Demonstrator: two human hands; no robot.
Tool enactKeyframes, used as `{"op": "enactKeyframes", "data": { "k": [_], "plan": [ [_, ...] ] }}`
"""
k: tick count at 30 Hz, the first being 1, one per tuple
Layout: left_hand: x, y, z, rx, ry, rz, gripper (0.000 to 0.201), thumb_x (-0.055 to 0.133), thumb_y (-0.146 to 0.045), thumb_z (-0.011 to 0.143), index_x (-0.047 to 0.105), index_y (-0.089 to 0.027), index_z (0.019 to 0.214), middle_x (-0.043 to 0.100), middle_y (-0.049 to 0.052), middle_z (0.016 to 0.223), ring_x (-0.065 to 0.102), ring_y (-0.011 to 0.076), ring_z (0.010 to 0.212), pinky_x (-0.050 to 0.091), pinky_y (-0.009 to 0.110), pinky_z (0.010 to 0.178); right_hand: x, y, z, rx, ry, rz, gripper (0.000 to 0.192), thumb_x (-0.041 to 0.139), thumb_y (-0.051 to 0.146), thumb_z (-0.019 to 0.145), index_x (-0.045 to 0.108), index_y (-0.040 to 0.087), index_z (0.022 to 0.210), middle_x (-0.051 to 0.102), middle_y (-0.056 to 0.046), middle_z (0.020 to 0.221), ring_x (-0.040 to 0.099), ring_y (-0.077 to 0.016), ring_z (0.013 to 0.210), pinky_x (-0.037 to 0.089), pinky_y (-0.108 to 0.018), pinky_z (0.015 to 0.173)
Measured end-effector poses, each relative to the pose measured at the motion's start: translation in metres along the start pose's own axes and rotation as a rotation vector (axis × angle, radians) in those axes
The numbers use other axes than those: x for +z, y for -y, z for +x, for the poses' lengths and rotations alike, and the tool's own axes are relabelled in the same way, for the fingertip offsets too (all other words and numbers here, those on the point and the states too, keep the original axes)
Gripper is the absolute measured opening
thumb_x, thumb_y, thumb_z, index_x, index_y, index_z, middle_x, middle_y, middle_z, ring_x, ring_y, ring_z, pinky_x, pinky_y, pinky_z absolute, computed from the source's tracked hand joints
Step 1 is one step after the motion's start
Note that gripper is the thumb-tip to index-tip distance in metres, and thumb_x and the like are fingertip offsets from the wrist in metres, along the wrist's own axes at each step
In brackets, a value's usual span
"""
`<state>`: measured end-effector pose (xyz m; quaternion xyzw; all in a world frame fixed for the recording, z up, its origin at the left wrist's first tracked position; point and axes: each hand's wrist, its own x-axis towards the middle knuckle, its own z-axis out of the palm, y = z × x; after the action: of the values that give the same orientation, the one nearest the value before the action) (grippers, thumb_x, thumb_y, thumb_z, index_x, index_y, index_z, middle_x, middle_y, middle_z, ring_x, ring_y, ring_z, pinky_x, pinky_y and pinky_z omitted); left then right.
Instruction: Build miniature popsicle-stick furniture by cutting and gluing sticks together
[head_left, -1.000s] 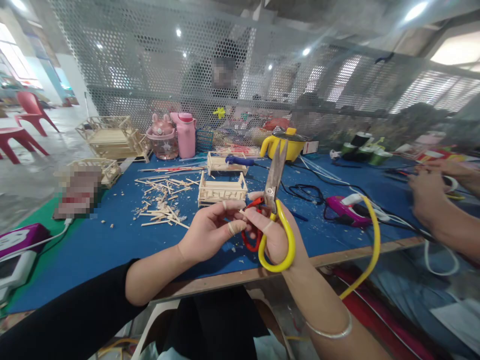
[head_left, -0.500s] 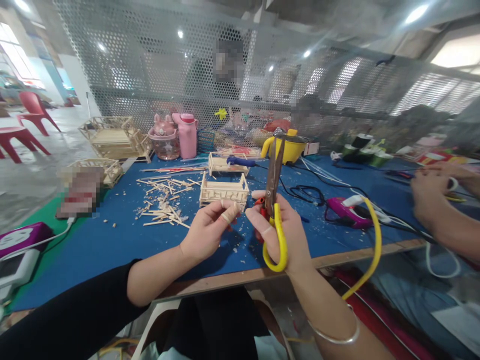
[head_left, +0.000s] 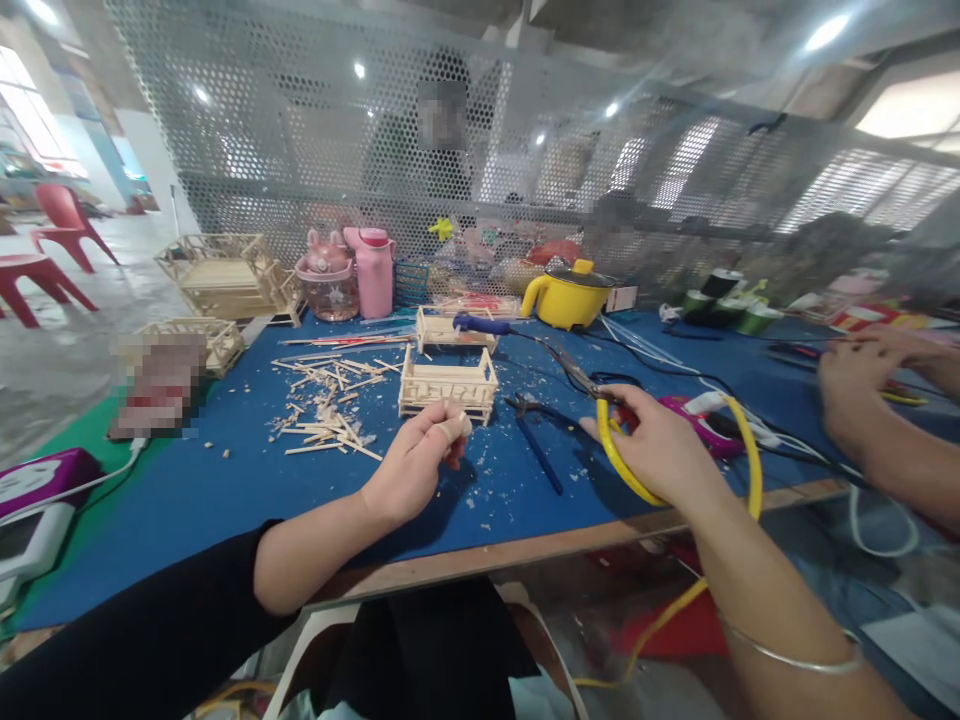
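Right hand [head_left: 660,450] grips yellow-handled scissors [head_left: 611,435] over the blue table [head_left: 187,500].

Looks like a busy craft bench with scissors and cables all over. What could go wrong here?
The right hand has the scissors low over the blue table, beside black cables; the blades could nick one. The left hand pinches something too small to make out, which could easily drop among the wood scraps.

Yellow-handled scissors [head_left: 600,400], blades shut, lying low over blue table
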<state>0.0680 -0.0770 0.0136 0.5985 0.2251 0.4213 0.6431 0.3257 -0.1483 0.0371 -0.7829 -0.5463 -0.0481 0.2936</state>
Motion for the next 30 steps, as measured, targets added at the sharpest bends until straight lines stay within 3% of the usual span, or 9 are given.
{"op": "enactKeyframes", "data": {
  "k": [3, 6, 8, 12, 21, 30],
  "plan": [
    [0.002, 0.003, 0.000, 0.013, 0.013, 0.012, 0.029, 0.052, -0.044, 0.088, 0.049, -0.019, 0.074, 0.046, -0.003, 0.066, 0.044, 0.0103, 0.060, 0.040, 0.023, 0.059, -0.004, -0.002, -0.011, -0.102, 0.081, 0.158, 0.048, 0.065, 0.053, 0.076, 0.058, 0.021, 0.110, 0.068, -0.005, 0.088, 0.065, -0.0221, 0.075, 0.051, -0.034, 0.066],
    [0.006, 0.004, -0.001, 0.055, 0.023, 0.058, 0.034, 0.055, -0.049, 0.088, 0.049, -0.018, 0.074, 0.047, -0.004, 0.065, 0.044, 0.0094, 0.059, 0.040, 0.023, 0.060, 0.003, 0.032, -0.038, -0.139, 0.166, 0.274, 0.044, 0.063, 0.051, 0.079, 0.055, 0.023, 0.112, 0.067, -0.004, 0.088, 0.064, -0.0201, 0.076, 0.053, -0.033, 0.068],
    [0.007, 0.003, -0.002, 0.079, 0.019, 0.064, 0.035, 0.057, -0.050, 0.086, 0.050, -0.018, 0.074, 0.049, -0.004, 0.064, 0.044, 0.0088, 0.059, 0.040, 0.023, 0.061, 0.012, 0.059, -0.052, -0.186, 0.211, 0.311, 0.047, 0.066, 0.047, 0.077, 0.052, 0.024, 0.115, 0.067, -0.006, 0.101, 0.064, -0.0223, 0.087, 0.053, -0.037, 0.077],
    [0.007, 0.000, -0.003, 0.074, -0.013, 0.020, 0.041, 0.065, -0.056, 0.078, 0.056, -0.016, 0.074, 0.054, -0.002, 0.066, 0.048, 0.0094, 0.061, 0.042, 0.023, 0.063, 0.028, 0.088, -0.058, -0.283, 0.200, 0.354, 0.051, 0.069, 0.042, 0.075, 0.050, 0.022, 0.118, 0.061, -0.010, 0.116, 0.059, -0.0264, 0.105, 0.048, -0.044, 0.091],
    [0.006, -0.002, -0.002, 0.063, -0.025, 0.015, 0.049, 0.070, -0.064, 0.067, 0.062, -0.016, 0.067, 0.059, 0.001, 0.062, 0.054, 0.0125, 0.059, 0.049, 0.027, 0.063, 0.035, 0.090, -0.056, -0.422, 0.125, 0.392, 0.043, 0.067, 0.038, 0.076, 0.051, 0.022, 0.113, 0.062, -0.009, 0.108, 0.059, -0.0262, 0.101, 0.048, -0.042, 0.088],
    [0.005, 0.000, -0.006, 0.080, 0.000, 0.006, 0.044, 0.069, -0.058, 0.073, 0.066, -0.015, 0.076, 0.061, 0.001, 0.067, 0.055, 0.0116, 0.062, 0.048, 0.024, 0.063, 0.040, 0.089, -0.062, -0.380, 0.156, 0.437, 0.041, 0.065, 0.036, 0.079, 0.054, 0.019, 0.114, 0.065, -0.009, 0.106, 0.062, -0.0255, 0.100, 0.049, -0.039, 0.087]
  ]
}}
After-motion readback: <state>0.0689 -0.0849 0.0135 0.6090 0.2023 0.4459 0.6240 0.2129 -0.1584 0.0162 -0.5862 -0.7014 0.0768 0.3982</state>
